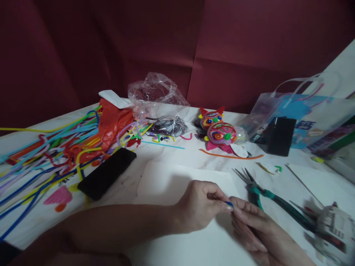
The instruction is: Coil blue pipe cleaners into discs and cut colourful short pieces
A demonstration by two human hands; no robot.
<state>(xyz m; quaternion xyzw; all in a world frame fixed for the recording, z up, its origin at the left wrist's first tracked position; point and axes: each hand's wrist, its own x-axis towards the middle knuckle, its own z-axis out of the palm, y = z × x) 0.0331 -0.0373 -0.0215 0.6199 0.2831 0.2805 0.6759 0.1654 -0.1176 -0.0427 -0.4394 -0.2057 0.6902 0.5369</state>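
Above a white sheet of paper [161,184], my left hand [201,207] pinches a small blue piece of pipe cleaner [229,204] between thumb and fingertips. My right hand [255,223] meets it from the right, its thumb and forefinger closed on the other end of the same piece. Most of the blue piece is hidden by the fingers. Just beyond my right hand lie long-nose pliers [262,190] with green handles, their jaws apart and pointing away to the left.
Many coloured pipe cleaners [50,155] spill from a red bag [115,123] at left, beside a black phone [108,173]. Behind are clear plastic wrap [158,92], two decorated animal-face figures [222,135] and an orange pipe cleaner [231,155]. A glue gun [335,229] lies right, below a black box [281,136].
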